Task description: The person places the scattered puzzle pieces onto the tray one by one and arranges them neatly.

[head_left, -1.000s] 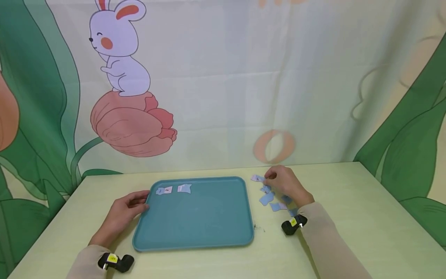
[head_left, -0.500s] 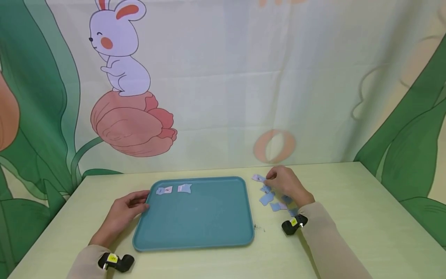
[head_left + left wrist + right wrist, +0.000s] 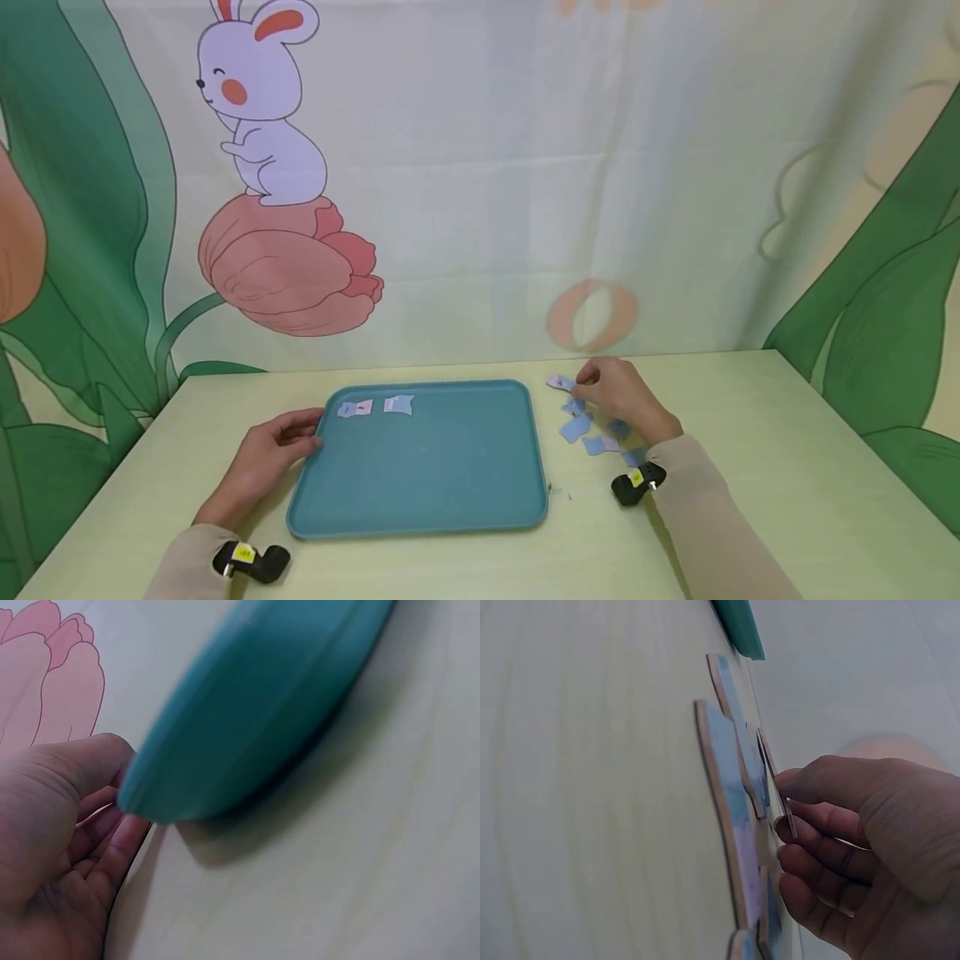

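My left hand [image 3: 264,462] grips the left edge of a teal tray [image 3: 420,483]; in the left wrist view its thumb lies at the rim with the fingers underneath. Off the tray's right side, my right hand [image 3: 622,396] pinches a thin flat puzzle piece [image 3: 772,769] between thumb and fingers. That piece stands tilted on edge in the right wrist view, close over other pieces. Several blue and pale pink puzzle pieces [image 3: 576,427] lie loosely below this hand, partly hidden by it. On the tray's upper left rest joined pieces [image 3: 354,408] and another piece [image 3: 398,405].
A pale wooden table [image 3: 787,500] carries everything. Behind it hangs a curtain [image 3: 465,167] printed with a rabbit, tulip and leaves. Each wrist wears a small black camera, such as the one on the right [image 3: 637,483].
My right hand and the piece it pinches have shifted very slightly to the right. The left hand and tray stay put, while the head view has moved a little.
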The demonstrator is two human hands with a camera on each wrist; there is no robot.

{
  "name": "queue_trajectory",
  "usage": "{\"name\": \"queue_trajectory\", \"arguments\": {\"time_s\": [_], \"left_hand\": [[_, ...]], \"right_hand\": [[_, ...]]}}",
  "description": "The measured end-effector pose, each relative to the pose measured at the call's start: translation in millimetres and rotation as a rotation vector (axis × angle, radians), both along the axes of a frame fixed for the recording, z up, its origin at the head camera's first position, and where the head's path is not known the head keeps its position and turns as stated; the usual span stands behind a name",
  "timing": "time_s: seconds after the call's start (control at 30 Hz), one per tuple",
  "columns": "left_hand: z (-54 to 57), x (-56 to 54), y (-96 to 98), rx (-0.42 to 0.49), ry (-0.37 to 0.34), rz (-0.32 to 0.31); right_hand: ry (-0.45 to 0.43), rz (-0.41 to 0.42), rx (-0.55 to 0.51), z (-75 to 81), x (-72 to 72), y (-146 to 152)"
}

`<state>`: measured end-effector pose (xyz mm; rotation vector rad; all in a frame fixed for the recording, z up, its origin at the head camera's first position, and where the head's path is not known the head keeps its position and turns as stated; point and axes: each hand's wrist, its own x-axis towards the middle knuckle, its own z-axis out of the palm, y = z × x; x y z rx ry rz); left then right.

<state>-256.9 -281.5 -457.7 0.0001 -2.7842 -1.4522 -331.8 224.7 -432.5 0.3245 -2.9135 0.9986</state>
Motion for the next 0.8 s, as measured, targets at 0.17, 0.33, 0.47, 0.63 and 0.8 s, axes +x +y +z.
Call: {"name": "queue_trajectory", "arguments": {"time_s": [0.17, 0.33, 0.47, 0.63, 0.8], "left_hand": [[0.7, -0.7, -0.3, 0.004, 0.007, -0.004], [-0.1, 0.2, -0.4, 0.002, -0.003, -0.002], [-0.3, 0.7, 0.1, 0.007, -0.001, -0.001], [-0.9, 0.4, 0.1, 0.013, 0.009, -0.003], [-0.2, 0.8, -0.3, 0.014, 0.008, -0.004]], "right_hand": [[0.024, 0.01, 0.005, -0.2, 0.1, 1], [0.032, 0.032, 0.02, 0.3, 0.2, 1], [0.043, 0.037, 0.011, 2.5, 0.7, 1], [0.083, 0.057, 0.005, 6.5, 0.7, 0], [0.147, 0.079, -0.001, 11.8, 0.3, -4]]}}
